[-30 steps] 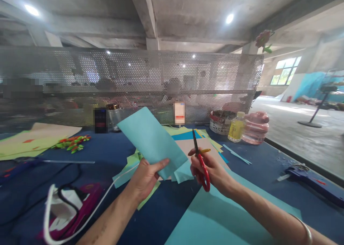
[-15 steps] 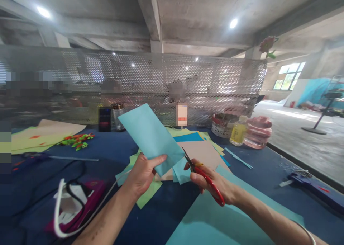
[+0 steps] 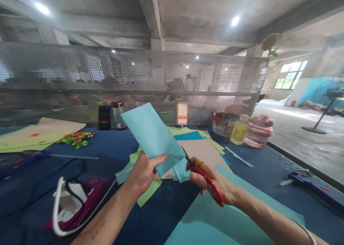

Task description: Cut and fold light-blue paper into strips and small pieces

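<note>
My left hand [image 3: 146, 171] pinches a light-blue sheet of paper [image 3: 153, 135] near its lower edge, thumb on top, and holds it tilted above the table. In my right hand [image 3: 208, 178] is a pair of scissors with red handles [image 3: 212, 187]. Their dark blades point up and left, with the tips close beside the paper's right corner; whether they touch it I cannot tell. Below both hands lies a pile of coloured sheets [image 3: 197, 150] in beige, green and blue. A large light-blue sheet [image 3: 223, 220] lies under my right forearm.
A magenta power strip [image 3: 92, 191] with a white cable sits at left, near a bunch of red-green artificial flowers [image 3: 77, 139]. A glue gun [image 3: 309, 184] lies at right. Behind stand a basket [image 3: 221, 125], a yellow bottle [image 3: 239, 130], a pink bottle [image 3: 258, 132] and a glass jar [image 3: 118, 116].
The held paper has shifted very slightly to the right. Both hands and the scissors keep nearly the same place, and the camera view has moved a little.
</note>
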Demonstrator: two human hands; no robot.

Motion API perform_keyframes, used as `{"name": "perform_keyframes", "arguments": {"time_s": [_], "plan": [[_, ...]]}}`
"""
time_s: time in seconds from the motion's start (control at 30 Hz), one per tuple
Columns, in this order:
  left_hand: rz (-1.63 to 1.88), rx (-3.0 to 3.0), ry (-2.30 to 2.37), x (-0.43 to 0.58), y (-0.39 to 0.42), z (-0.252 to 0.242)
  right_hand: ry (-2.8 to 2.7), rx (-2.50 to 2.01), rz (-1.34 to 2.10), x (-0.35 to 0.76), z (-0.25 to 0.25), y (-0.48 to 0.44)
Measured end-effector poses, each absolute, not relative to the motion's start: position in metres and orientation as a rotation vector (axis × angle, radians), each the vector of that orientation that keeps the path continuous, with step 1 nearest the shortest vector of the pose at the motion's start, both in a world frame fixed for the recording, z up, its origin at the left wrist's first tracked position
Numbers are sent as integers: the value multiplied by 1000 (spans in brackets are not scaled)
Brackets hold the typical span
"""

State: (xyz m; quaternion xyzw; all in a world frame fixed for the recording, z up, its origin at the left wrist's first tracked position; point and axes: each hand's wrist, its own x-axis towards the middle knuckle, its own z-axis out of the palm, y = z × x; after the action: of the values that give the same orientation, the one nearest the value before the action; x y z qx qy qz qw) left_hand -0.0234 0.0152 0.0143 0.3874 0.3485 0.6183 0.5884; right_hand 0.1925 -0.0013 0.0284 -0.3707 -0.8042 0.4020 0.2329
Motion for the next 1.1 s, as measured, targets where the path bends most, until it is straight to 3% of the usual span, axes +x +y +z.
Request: {"name": "perform_keyframes", "arguments": {"time_s": [1.1], "plan": [[1362, 932, 810, -22, 8, 21, -2117, -1114, 1049, 189, 22, -2]]}}
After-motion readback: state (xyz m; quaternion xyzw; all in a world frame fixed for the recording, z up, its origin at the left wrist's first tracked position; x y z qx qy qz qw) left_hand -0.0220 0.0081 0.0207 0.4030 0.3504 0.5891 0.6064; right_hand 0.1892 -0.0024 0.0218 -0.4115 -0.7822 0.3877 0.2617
